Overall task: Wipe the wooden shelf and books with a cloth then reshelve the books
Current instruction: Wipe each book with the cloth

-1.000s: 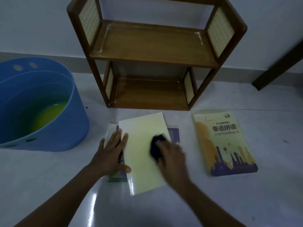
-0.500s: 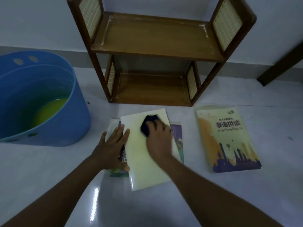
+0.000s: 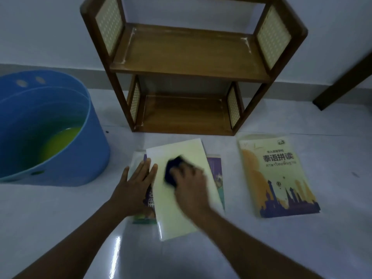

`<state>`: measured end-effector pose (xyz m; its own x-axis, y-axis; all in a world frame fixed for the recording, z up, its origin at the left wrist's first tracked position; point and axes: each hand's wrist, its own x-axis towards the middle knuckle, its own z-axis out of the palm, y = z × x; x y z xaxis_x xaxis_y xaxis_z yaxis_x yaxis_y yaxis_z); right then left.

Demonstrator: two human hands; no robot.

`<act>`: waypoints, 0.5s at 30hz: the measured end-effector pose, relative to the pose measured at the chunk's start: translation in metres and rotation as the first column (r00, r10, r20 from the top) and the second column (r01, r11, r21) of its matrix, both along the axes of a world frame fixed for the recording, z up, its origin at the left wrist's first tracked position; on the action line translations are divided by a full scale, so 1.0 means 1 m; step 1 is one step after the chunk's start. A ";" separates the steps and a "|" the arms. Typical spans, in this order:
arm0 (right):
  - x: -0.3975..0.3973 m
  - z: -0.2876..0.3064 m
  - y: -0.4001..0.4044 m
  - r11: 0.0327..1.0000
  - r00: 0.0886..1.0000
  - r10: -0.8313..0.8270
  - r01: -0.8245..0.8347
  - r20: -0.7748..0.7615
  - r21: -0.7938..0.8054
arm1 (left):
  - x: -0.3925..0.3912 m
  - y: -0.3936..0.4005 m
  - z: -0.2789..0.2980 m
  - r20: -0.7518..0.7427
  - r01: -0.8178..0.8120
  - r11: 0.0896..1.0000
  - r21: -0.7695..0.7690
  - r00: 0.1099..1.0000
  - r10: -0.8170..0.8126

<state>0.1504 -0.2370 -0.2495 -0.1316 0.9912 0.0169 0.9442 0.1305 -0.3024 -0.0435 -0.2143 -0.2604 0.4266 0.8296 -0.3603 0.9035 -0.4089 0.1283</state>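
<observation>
A pale yellow book (image 3: 177,214) lies face down on the floor, on top of a purple-covered book (image 3: 216,176). My right hand (image 3: 191,188) grips a dark blue cloth (image 3: 173,172) and presses it on the pale cover; the hand is blurred. My left hand (image 3: 133,186) rests flat, fingers straight, on the left edge of the stacked books. A third book with a yellow and purple skyline cover (image 3: 275,176) lies to the right. The two-tier wooden shelf (image 3: 189,55) stands behind, both tiers bare.
A blue plastic tub (image 3: 86,158) holding yellow-green liquid stands at the left, close to the books. A dark wooden leg (image 3: 342,83) slants at the far right. The wall and skirting run behind the shelf.
My right hand with the cloth slid up the pale cover, then back down and left. My left hand stayed put. The view shifted slightly.
</observation>
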 end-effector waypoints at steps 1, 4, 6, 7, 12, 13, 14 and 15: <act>-0.011 -0.006 -0.033 0.986 0.985 0.168 -0.168 -0.035 0.003 | 0.001 0.000 0.001 0.029 -0.012 1.000 0.026 1.000 0.011; 0.003 -0.011 -0.081 0.909 0.905 0.415 -0.417 -0.095 -0.004 | 0.005 0.000 0.007 -0.020 -0.014 1.000 -0.025 1.000 0.013; 0.034 -0.010 -0.069 0.961 0.956 0.276 -0.278 -0.095 -0.001 | 0.006 0.000 0.011 -0.055 -0.001 0.998 -0.068 0.998 -0.002; 0.051 -0.010 -0.060 0.990 0.986 0.141 -0.142 -0.083 -0.004 | 0.005 0.000 0.010 -0.076 0.003 0.997 -0.079 0.997 -0.009; 0.144 -0.019 -0.046 0.888 0.892 -0.449 0.452 0.057 -0.087 | 0.006 -0.007 0.010 -0.096 0.071 0.998 0.002 0.993 -0.070; 0.151 -0.023 -0.051 0.897 0.902 -0.416 0.428 0.119 -0.107 | 0.008 -0.013 0.010 -0.084 0.154 0.987 0.046 0.985 -0.150; 0.153 -0.026 -0.056 0.915 0.917 -0.367 0.387 0.157 -0.116 | 0.012 -0.022 0.008 -0.086 0.244 0.967 0.070 0.967 -0.238; 0.151 -0.027 -0.061 0.931 0.930 -0.318 0.343 0.184 -0.124 | 0.019 -0.032 0.004 -0.083 0.323 0.944 0.070 0.945 -0.317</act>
